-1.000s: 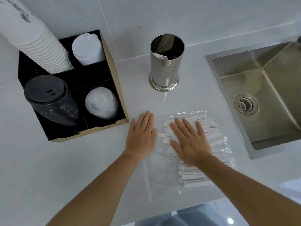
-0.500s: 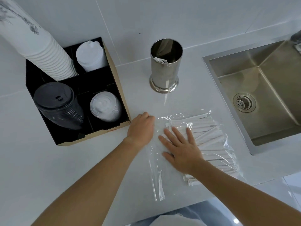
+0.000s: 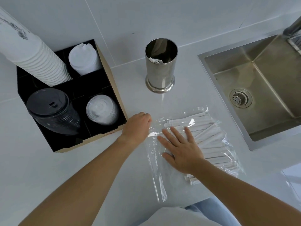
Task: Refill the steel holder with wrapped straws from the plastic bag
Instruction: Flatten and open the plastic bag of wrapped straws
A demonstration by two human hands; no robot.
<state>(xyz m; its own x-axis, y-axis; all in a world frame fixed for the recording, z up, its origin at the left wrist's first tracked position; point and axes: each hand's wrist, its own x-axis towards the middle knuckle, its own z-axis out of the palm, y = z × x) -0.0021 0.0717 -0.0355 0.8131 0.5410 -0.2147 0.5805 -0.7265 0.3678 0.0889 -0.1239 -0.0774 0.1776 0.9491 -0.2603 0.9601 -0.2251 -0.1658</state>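
Right now I have my right hand (image 3: 182, 150) flat on the plastic bag (image 3: 187, 144), fingers (image 3: 172, 134) spread over the wrapped straws (image 3: 210, 136) inside. My left hand (image 3: 138, 126) is curled at the bag's left edge, seemingly pinching the film. On the white table (image 3: 65, 173) behind stands the steel holder (image 3: 160, 67), upright and nearly empty, near the sink (image 3: 260, 82).

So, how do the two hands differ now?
The left hand is curled, pinching the plastic bag at its corner; the right hand lies flat with fingers spread. The left touches only film; the right presses over the wrapped straws. Both are bare and on the bag.
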